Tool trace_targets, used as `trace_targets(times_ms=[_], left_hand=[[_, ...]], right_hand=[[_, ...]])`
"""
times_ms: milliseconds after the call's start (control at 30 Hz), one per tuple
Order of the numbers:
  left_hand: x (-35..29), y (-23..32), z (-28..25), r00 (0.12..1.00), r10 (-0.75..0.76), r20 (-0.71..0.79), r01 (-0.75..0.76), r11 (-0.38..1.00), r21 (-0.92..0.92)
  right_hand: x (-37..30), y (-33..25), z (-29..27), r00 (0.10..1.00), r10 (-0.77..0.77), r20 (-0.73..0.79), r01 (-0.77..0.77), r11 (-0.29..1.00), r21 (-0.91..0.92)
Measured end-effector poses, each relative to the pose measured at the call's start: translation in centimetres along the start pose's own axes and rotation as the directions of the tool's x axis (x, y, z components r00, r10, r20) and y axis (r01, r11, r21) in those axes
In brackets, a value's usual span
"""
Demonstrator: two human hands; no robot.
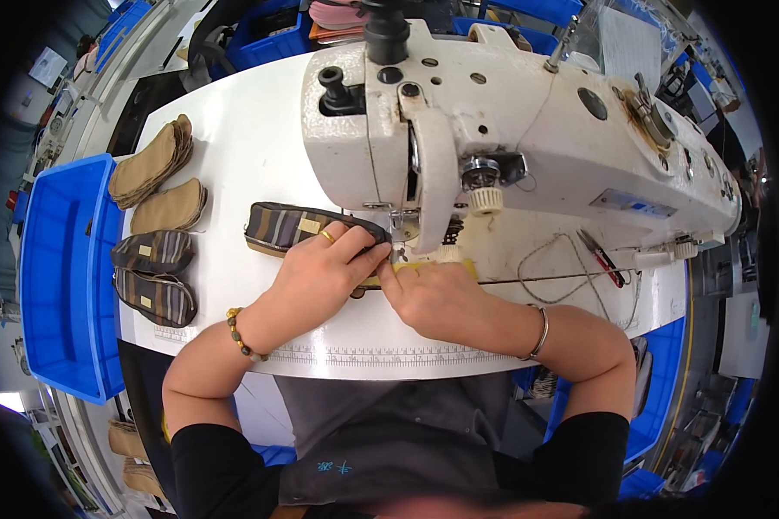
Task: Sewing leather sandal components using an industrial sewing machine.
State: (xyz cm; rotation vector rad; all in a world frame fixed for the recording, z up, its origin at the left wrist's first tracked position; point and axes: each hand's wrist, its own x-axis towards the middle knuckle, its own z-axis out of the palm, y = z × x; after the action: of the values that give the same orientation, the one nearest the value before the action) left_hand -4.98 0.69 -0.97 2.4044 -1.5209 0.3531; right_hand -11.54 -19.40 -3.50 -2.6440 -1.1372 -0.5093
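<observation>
A striped fabric shoe upper (277,227) with a small tan label lies on the sewing table, its right end at the needle of a white sewing machine (511,130). My left hand (325,268) is closed on it, fingers bent over its near edge just left of the presser foot (398,229). Thumb and forefinger of my right hand (441,298) pinch the dark edge at the same end, close to my left fingertips. A yellow strip (469,268) shows partly beneath my right hand. What lies under both palms is mostly hidden.
Two finished-looking striped uppers (154,296) and stacks of tan sole-shaped pieces (151,160) sit at the left, beside a blue bin (69,277). Thread snips (601,258) and a loose loop of cord (537,259) lie right. A ruler strip (363,355) runs along the near edge.
</observation>
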Motion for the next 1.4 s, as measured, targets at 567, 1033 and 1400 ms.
trace_targets(times_ms=[567, 1033, 1400], left_hand=[[1.5, 0.3, 1.0, 0.994, -0.109, 0.004, 0.108, 0.993, 0.057], [1.9, 1.2, 2.3, 0.986, -0.140, -0.089, 0.148, 0.985, 0.084], [1.4, 1.1, 2.0, 0.984, -0.178, 0.019, 0.173, 0.972, 0.159]], right_hand=[[0.1, 1.0, 0.5, 0.991, 0.111, -0.079, -0.116, 0.991, -0.065], [0.0, 1.0, 0.0, 0.992, 0.126, -0.005, -0.125, 0.985, -0.116], [0.1, 1.2, -0.3, 0.990, 0.113, -0.086, -0.116, 0.993, -0.036]])
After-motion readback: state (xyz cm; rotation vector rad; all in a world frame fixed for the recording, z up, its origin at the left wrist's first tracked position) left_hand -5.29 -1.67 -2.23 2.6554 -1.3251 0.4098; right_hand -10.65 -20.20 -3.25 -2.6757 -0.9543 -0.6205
